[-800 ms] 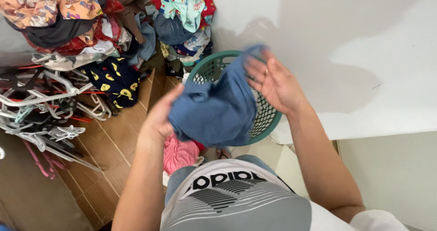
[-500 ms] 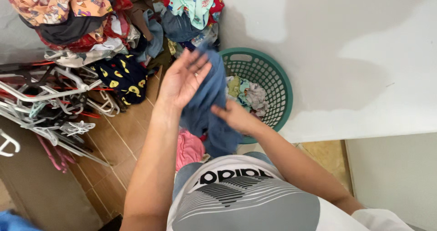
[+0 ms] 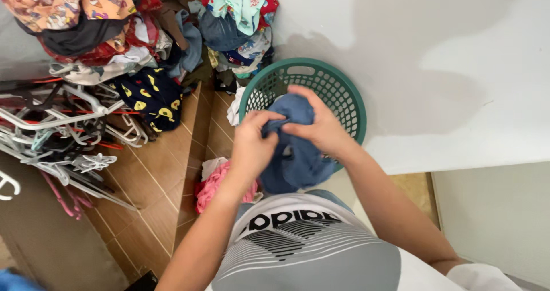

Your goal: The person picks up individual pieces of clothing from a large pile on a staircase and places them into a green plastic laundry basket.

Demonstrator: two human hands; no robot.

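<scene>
Blue garment (image 3: 298, 153) bunched above green basket (image 3: 352, 104); left hand (image 3: 252, 145) and right hand (image 3: 321, 127) both pinching its upper fold. Judged soft, light, limp; best gripped at edges.

Brown wood-look floor (image 3: 152, 176), white wall (image 3: 435, 50) with grey shadow, bright light patch at right.

Green basket (image 3: 352, 99), hangers (image 3: 63, 130), clothes pile (image 3: 114, 33)

We see soft matt blue cloth (image 3: 298, 159) bunched between our hands, a green plastic basket (image 3: 344, 90) with a perforated wall, smooth wood-look floor planks (image 3: 154, 182), pale plastic hangers (image 3: 63, 125), a matt painted white wall (image 3: 435, 50), printed cotton clothes (image 3: 235, 10)
</scene>
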